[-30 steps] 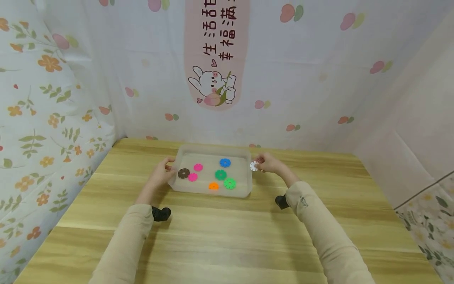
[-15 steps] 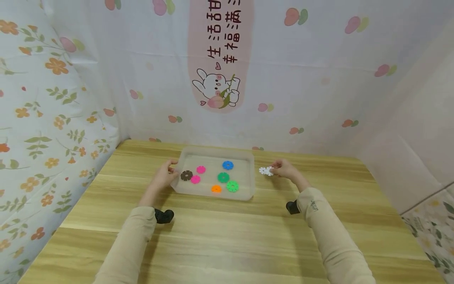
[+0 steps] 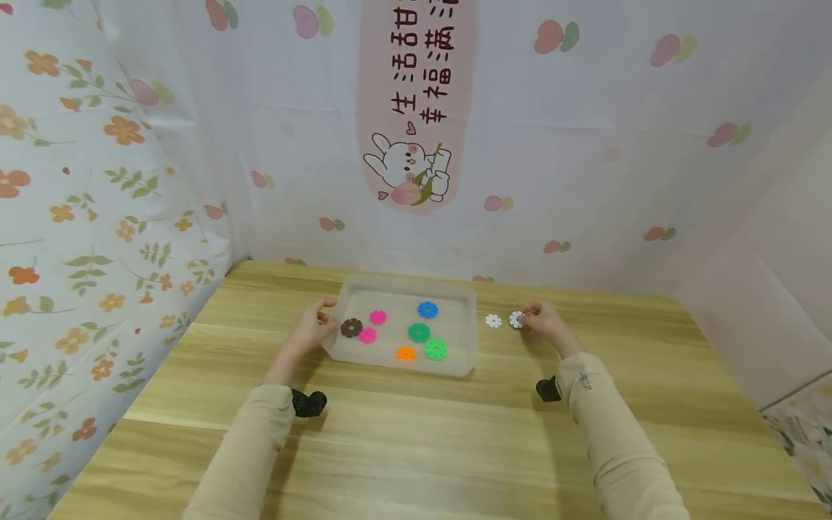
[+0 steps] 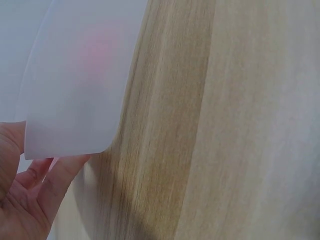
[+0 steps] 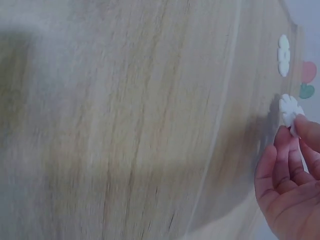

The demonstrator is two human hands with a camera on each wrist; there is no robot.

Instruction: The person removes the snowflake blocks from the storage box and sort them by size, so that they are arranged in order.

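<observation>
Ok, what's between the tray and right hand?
Head view: one white disc on the table, then another white disc pinched by the right hand.

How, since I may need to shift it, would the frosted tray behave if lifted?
The tray looks thin-walled and translucent, so probably light. Gripped by the left hand, it looks unbent, suggesting fair stiffness. The colored discs lie spread flat inside, so they would likely slide if it tilted.
</observation>
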